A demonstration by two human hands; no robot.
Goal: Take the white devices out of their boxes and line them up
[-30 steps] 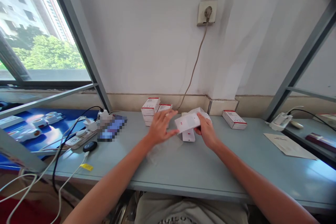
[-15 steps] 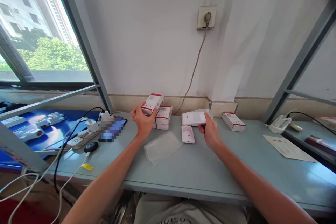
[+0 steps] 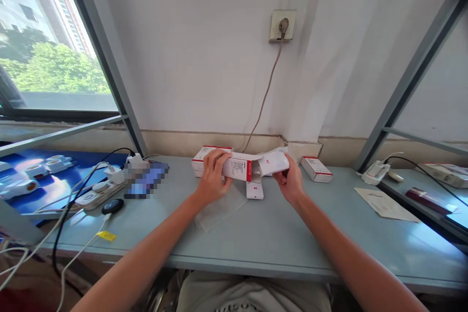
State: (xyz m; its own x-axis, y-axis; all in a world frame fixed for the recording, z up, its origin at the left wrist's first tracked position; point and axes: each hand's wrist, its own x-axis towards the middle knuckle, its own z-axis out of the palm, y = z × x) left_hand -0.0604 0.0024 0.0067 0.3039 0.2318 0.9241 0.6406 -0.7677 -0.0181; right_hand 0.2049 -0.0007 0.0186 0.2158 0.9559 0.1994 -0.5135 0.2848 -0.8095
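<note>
My left hand [image 3: 212, 175] is closed around a small white-and-red cardboard box [image 3: 237, 167], held sideways above the table with its open end to the right. In my right hand [image 3: 292, 181] is a white plastic detector [image 3: 272, 163], partly wrapped in clear plastic, with its left end at the box's opening. Whether it reaches inside the box is hard to see. Below the two lies a smaller white device [image 3: 255, 190] with a red mark. A flat clear plastic bag [image 3: 218, 210] rests nearby, and more white-and-red boxes [image 3: 199, 162] stand behind my left hand.
Another white-and-red box [image 3: 317, 169] stands to the right, with a paper sheet [image 3: 385, 204] farther right. On the left are a phone [image 3: 146, 183], a power strip [image 3: 100, 194], a black round device [image 3: 112, 206] and loose cables. A cord [image 3: 268, 90] hangs from the wall socket.
My left hand has brought its box from the pile to the right, turning the open end toward my right hand. The detector has tilted and now meets the box. The view has shifted slightly.
</note>
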